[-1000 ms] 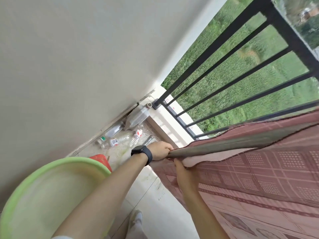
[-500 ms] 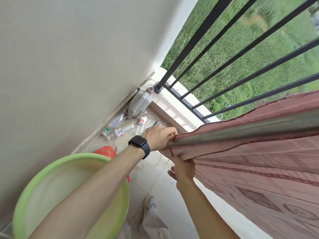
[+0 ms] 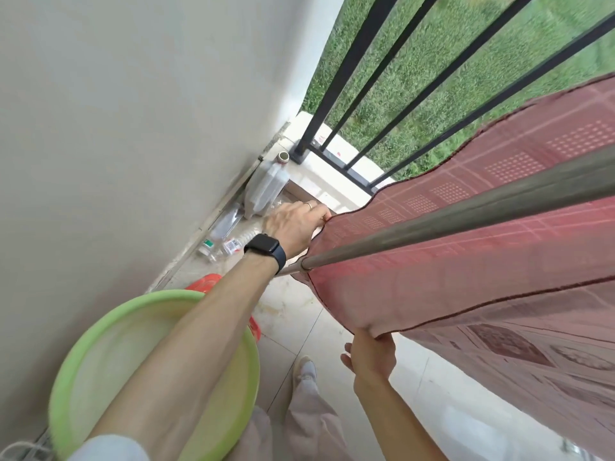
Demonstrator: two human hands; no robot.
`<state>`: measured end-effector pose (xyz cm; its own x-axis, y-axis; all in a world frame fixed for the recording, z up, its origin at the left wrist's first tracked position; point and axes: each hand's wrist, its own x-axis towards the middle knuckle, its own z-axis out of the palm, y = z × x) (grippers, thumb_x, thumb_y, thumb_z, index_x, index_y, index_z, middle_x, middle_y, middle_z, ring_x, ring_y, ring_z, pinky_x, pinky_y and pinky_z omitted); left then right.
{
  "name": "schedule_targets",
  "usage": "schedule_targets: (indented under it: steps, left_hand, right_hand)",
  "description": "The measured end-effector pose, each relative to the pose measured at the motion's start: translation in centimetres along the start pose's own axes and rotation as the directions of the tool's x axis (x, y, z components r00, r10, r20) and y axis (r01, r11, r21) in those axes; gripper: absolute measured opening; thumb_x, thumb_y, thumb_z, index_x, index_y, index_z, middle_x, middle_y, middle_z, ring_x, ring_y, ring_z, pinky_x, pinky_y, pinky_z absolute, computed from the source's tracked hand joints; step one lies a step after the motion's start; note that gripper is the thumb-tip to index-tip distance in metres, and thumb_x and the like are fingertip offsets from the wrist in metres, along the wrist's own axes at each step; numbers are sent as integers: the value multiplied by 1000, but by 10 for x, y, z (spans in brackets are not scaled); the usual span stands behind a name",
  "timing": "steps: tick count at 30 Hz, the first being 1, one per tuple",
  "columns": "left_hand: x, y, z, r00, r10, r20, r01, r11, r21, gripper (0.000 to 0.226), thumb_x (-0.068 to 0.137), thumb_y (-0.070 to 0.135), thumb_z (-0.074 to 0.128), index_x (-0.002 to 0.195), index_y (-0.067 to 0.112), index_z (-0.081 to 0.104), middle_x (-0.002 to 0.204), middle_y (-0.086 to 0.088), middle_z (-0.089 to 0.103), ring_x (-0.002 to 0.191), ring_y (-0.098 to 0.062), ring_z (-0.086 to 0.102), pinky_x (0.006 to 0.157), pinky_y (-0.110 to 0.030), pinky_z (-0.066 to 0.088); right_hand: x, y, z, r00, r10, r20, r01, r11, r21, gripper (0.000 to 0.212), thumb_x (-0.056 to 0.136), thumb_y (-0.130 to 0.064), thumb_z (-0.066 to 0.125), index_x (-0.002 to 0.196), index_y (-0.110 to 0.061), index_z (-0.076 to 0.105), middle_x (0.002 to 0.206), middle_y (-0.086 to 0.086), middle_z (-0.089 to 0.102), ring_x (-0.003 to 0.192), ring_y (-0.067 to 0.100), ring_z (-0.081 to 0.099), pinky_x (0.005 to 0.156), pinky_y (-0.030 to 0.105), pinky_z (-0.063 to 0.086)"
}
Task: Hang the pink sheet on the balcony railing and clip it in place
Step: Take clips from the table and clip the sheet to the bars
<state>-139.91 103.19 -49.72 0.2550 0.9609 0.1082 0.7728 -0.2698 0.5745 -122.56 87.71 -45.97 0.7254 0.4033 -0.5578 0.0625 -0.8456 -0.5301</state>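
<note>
The pink patterned sheet [image 3: 466,254] hangs folded over a grey metal pole [image 3: 449,224] that runs inside the black balcony railing [image 3: 392,78]. My left hand [image 3: 296,224], with a black watch on its wrist, pinches the sheet's far edge just beyond the pole's end. My right hand [image 3: 372,354] is below the pole and holds the sheet's near lower edge from underneath; its fingers are hidden under the cloth. No clip is in view.
A green basin [image 3: 83,377] sits under my left arm, with a red tub [image 3: 206,284] behind it. Several plastic bottles [image 3: 223,244] and a jug [image 3: 266,188] lie along the wall. The white ledge [image 3: 332,174] carries the railing.
My left hand has shifted from gripping the pole end to the sheet's far edge. My right hand has dropped lower along the near edge, and the sheet is spread wider over the pole.
</note>
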Motion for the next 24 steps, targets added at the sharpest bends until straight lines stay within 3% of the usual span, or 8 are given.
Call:
schedule_targets:
  steps: [6, 9, 12, 16, 20, 24]
  left_hand:
    - [-4, -7, 3, 1000, 5, -9, -5, 998, 67, 11, 97, 21, 48, 96, 23, 59, 82, -1, 67, 83, -29, 64, 73, -38, 43]
    - [-6, -9, 3, 1000, 2, -4, -2, 998, 67, 11, 99, 25, 48, 99, 25, 59, 89, 0, 68, 89, -27, 64, 75, -38, 43]
    - [-6, -6, 1, 1000, -13, 27, 12, 999, 41, 12, 99, 23, 47, 101, 24, 59, 94, -1, 67, 96, -27, 61, 77, -37, 41]
    - [-25, -2, -3, 999, -14, 49, 11, 998, 54, 10, 98, 23, 49, 103, 22, 59, 90, -3, 68, 94, -29, 61, 74, -35, 36]
    - [-46, 3, -3, 993, -84, 78, 88, 995, -45, 14, 95, 29, 52, 105, 22, 58, 89, -6, 66, 91, -30, 59, 68, -32, 31]
    - [-57, 13, 3, 971, -220, 93, 232, 959, -161, 13, 98, 29, 50, 107, 24, 57, 94, -7, 65, 84, -30, 59, 64, -35, 40]
  right_hand:
    - [1, -6, 18, 976, -82, 203, 100, 992, -81, 15, 77, -20, 56, 88, -26, 65, 81, -5, 68, 74, 22, 62, 81, 44, 59]
    - [0, -3, 27, 966, -73, 249, 105, 988, -117, 19, 76, -21, 54, 91, -24, 65, 80, -6, 67, 84, 27, 67, 76, 38, 55]
    - [1, 14, 27, 964, -25, 265, 53, 994, -99, 20, 75, -24, 55, 91, -17, 66, 82, -2, 71, 83, 23, 70, 83, 45, 59]
    - [-6, 33, 15, 980, -15, 199, 51, 983, -177, 20, 79, -30, 50, 91, -21, 64, 85, 0, 71, 84, 28, 71, 83, 44, 58]
    - [-17, 31, 16, 964, 28, 264, -11, 998, -66, 14, 73, -17, 66, 84, -11, 71, 70, 0, 74, 67, 15, 70, 80, 40, 60]
    - [-30, -9, 42, 924, -101, 368, 109, 994, -1, 13, 60, -22, 77, 65, -15, 67, 63, -2, 64, 65, 17, 59, 76, 41, 55]
